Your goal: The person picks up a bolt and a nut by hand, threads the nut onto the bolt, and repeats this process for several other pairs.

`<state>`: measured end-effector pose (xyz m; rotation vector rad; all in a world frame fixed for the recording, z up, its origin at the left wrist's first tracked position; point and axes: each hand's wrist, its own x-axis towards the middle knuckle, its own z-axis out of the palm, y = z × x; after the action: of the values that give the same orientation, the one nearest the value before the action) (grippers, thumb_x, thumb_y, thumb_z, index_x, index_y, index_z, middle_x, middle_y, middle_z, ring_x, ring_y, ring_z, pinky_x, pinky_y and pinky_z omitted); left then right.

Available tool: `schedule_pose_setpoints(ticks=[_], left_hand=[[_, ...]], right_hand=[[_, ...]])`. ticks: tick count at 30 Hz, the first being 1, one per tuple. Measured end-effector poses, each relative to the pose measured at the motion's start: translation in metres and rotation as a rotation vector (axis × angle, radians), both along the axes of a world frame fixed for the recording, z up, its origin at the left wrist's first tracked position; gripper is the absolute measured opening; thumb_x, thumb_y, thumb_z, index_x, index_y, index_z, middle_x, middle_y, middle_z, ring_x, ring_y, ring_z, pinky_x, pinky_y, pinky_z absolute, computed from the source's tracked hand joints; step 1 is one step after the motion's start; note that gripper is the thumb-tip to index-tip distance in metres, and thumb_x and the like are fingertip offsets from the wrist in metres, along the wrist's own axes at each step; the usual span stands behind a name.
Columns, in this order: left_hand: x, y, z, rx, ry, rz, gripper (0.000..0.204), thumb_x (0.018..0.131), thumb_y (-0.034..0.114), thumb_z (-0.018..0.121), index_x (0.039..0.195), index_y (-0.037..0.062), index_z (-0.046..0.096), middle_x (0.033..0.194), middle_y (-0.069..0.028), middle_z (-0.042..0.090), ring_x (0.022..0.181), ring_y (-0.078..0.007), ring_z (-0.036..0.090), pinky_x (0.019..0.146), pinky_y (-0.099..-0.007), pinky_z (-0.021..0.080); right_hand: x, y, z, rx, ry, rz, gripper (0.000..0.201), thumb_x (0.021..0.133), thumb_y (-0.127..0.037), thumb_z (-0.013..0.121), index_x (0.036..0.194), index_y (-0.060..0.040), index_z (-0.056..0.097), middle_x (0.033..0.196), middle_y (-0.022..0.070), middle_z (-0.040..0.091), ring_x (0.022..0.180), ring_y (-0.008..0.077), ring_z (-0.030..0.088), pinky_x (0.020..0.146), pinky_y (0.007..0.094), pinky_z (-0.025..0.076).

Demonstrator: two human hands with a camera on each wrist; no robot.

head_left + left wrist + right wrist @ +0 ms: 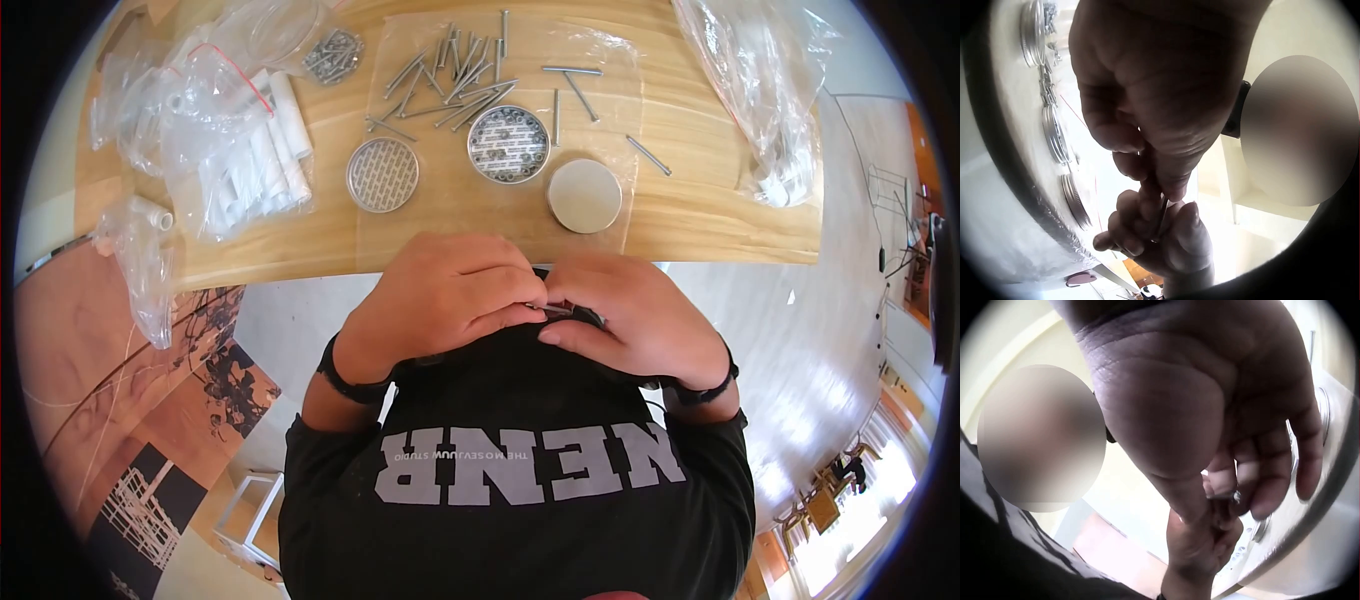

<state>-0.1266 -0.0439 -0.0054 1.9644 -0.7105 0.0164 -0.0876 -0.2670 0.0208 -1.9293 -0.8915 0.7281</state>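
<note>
Both hands meet just off the table's front edge, in front of the black shirt. My left hand (450, 290) pinches a thin metal bolt (1162, 215) between thumb and fingers. The bolt's free end reaches into my right hand (635, 310), whose fingers curl about it, the thumb held on the near side. A small shiny metal piece (1235, 496) shows at the right fingertips; the fingers hide most of it. On the table lie an open round tin (470, 150) with small nuts, a shallow round tin (382, 175) with a printed inside, and a plain silver round tin (585, 196).
Several long bolts (465, 80) are strewn over a clear plastic sheet (610, 130) at the table's middle. A bag of white tubes (262, 170) and a small bag of hardware (333, 55) lie left. Another clear bag (765, 110) lies right. A plastic bag (145, 270) hangs over the left edge.
</note>
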Motion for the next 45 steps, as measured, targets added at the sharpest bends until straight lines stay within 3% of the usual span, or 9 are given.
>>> schedule_pose_setpoints(ticks=[4, 8, 17, 25, 29, 35, 37, 41, 45], left_hand=[[-0.001, 0.000, -0.002, -0.014, 0.011, -0.003, 0.021, 0.071, 0.015, 0.081, 0.085, 0.0099, 0.067, 0.080, -0.0019, 0.065, 0.068, -0.0209, 0.064, 0.054, -0.0308, 0.048], [-0.001, -0.002, -0.002, -0.001, -0.005, 0.007, 0.022, 0.071, 0.016, 0.082, 0.085, 0.0105, 0.067, 0.080, -0.0015, 0.065, 0.068, -0.0209, 0.063, 0.055, -0.0312, 0.048], [-0.001, -0.007, 0.000, 0.002, -0.020, 0.003, 0.020, 0.071, 0.015, 0.081, 0.084, 0.0114, 0.067, 0.079, -0.0015, 0.065, 0.067, -0.0214, 0.062, 0.055, -0.0325, 0.047], [-0.001, 0.003, -0.002, 0.017, -0.001, 0.017, 0.019, 0.072, 0.014, 0.081, 0.084, 0.0112, 0.067, 0.079, -0.0018, 0.065, 0.066, -0.0210, 0.063, 0.053, -0.0315, 0.047], [-0.002, 0.000, -0.002, 0.002, -0.016, 0.042, 0.018, 0.071, 0.014, 0.081, 0.083, 0.0118, 0.067, 0.079, -0.0012, 0.065, 0.066, -0.0207, 0.063, 0.053, -0.0316, 0.047], [-0.004, -0.001, -0.008, -0.015, -0.008, -0.017, 0.014, 0.073, 0.018, 0.080, 0.080, 0.0127, 0.068, 0.078, -0.0010, 0.065, 0.068, -0.0224, 0.062, 0.058, -0.0342, 0.048], [-0.002, -0.001, -0.006, 0.014, -0.001, -0.016, 0.014, 0.075, 0.019, 0.079, 0.081, 0.0126, 0.068, 0.078, -0.0012, 0.064, 0.069, -0.0234, 0.062, 0.059, -0.0349, 0.048], [-0.002, -0.001, -0.007, -0.026, -0.011, -0.015, 0.013, 0.076, 0.017, 0.078, 0.082, 0.0127, 0.067, 0.079, -0.0013, 0.064, 0.070, -0.0236, 0.062, 0.059, -0.0351, 0.048], [0.000, 0.000, -0.009, 0.019, -0.016, 0.027, 0.013, 0.076, 0.017, 0.077, 0.083, 0.0128, 0.067, 0.079, -0.0010, 0.064, 0.071, -0.0236, 0.062, 0.060, -0.0354, 0.048]], right_hand=[[0.002, -0.004, -0.002, 0.001, 0.025, 0.056, 0.013, 0.086, -0.016, 0.067, 0.097, -0.0099, 0.065, 0.085, 0.0065, 0.063, 0.083, 0.0312, 0.061, 0.067, 0.0413, 0.048], [0.003, -0.005, -0.005, 0.009, -0.007, 0.071, 0.014, 0.084, -0.015, 0.068, 0.097, -0.0108, 0.066, 0.085, 0.0071, 0.063, 0.083, 0.0307, 0.061, 0.067, 0.0414, 0.047], [-0.002, 0.008, -0.002, -0.053, -0.164, -0.036, 0.023, 0.074, -0.013, 0.074, 0.081, -0.0094, 0.053, 0.077, 0.0063, 0.057, 0.076, 0.0302, 0.059, 0.065, 0.0412, 0.046], [0.000, 0.001, 0.002, -0.022, 0.024, 0.049, 0.014, 0.085, -0.015, 0.068, 0.097, -0.0088, 0.064, 0.088, 0.0069, 0.063, 0.082, 0.0318, 0.062, 0.068, 0.0406, 0.049], [0.002, -0.002, -0.004, -0.010, 0.024, 0.052, 0.011, 0.087, -0.016, 0.066, 0.095, -0.0088, 0.065, 0.088, 0.0056, 0.065, 0.081, 0.0316, 0.061, 0.067, 0.0409, 0.048], [0.006, 0.000, 0.000, -0.055, -0.060, 0.130, 0.014, 0.077, -0.013, 0.073, 0.088, -0.0105, 0.064, 0.081, 0.0057, 0.064, 0.078, 0.0312, 0.060, 0.066, 0.0407, 0.047], [0.001, 0.006, -0.002, -0.087, -0.069, 0.009, 0.018, 0.072, -0.012, 0.076, 0.081, -0.0104, 0.060, 0.076, 0.0067, 0.061, 0.074, 0.0310, 0.059, 0.065, 0.0404, 0.046], [0.001, 0.011, 0.001, -0.127, -0.095, 0.007, 0.021, 0.071, -0.012, 0.076, 0.077, -0.0105, 0.056, 0.073, 0.0070, 0.058, 0.073, 0.0311, 0.058, 0.065, 0.0405, 0.045], [0.004, 0.010, -0.003, -0.018, -0.129, 0.013, 0.018, 0.076, -0.014, 0.074, 0.085, -0.0091, 0.059, 0.077, 0.0092, 0.059, 0.075, 0.0326, 0.058, 0.064, 0.0413, 0.045]])
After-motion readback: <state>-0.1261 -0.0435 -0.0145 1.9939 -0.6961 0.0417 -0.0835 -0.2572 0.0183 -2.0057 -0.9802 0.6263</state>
